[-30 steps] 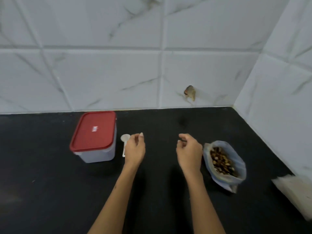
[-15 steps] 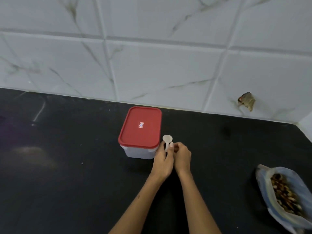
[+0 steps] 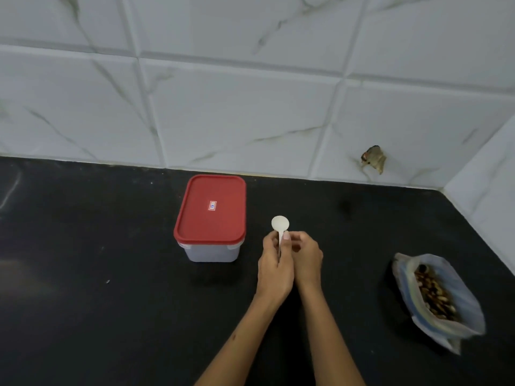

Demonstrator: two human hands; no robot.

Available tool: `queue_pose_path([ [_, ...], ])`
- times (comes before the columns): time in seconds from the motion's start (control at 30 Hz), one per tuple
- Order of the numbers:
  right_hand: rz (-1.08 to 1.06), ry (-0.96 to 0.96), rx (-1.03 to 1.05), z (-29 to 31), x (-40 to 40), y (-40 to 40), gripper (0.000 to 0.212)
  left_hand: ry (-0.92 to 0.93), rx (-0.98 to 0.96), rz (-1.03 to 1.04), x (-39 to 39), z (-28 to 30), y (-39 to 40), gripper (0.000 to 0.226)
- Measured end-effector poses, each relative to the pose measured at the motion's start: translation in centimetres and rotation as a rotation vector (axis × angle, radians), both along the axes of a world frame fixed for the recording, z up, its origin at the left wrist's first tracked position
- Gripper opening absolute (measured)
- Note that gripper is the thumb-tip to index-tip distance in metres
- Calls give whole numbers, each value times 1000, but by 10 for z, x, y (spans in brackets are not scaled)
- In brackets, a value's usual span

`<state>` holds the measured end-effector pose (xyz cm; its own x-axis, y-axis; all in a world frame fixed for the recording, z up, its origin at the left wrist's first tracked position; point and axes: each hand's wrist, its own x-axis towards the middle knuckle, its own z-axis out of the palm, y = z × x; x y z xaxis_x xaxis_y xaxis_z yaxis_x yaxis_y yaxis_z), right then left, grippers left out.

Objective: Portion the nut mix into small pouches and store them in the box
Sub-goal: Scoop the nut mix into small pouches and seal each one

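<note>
Most of the handle of the small white plastic spoon (image 3: 280, 225) is buried inside the left hand (image 3: 274, 270), so only the round bowl pokes out above the fingers. That hand is curled around the handle, thumb pressed up near the neck. The right hand (image 3: 305, 257) sits right against the left one, fingers curled in toward the spoon's handle, but whether it's actually pinching the handle or just touching the other hand, I can't tell since the fingertips are tucked behind. Both forearms run off the bottom edge.

The translucent rectangular plastic box (image 3: 211, 250) sits just left of the hands on the black countertop (image 3: 97, 274), its red snap-on lid (image 3: 210, 208) closed. The walls are frosted enough that I can't see what's in it, if anything. There's a little red and white label sticker in the middle of the lid, way too small to read.

Over on the right, well apart from the hands, a clear bluish plastic bag (image 3: 437, 299) lies slumped on its side with the mouth open, and the brown nut mix (image 3: 432, 293) shows inside. The bag is a bit blurry so individual nuts are hard to pick out.

Behind it all is the white marble-look tiled wall (image 3: 237, 107), with a brownish chipped spot (image 3: 374, 162) low on one tile; can't say what that is.
</note>
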<state>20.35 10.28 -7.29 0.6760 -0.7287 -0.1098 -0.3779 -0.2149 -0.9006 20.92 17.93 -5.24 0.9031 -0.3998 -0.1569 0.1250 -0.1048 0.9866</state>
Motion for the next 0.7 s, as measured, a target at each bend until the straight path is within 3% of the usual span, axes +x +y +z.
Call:
queue_pose_path([
  [0.2, -173, -65, 18, 5, -60, -34, 15, 31, -22, -142, -40, 7, -29, 35],
  [0.7, -381, 156, 9, -20, -177, -63, 21, 154, 120, -394, -127, -22, -74, 42],
])
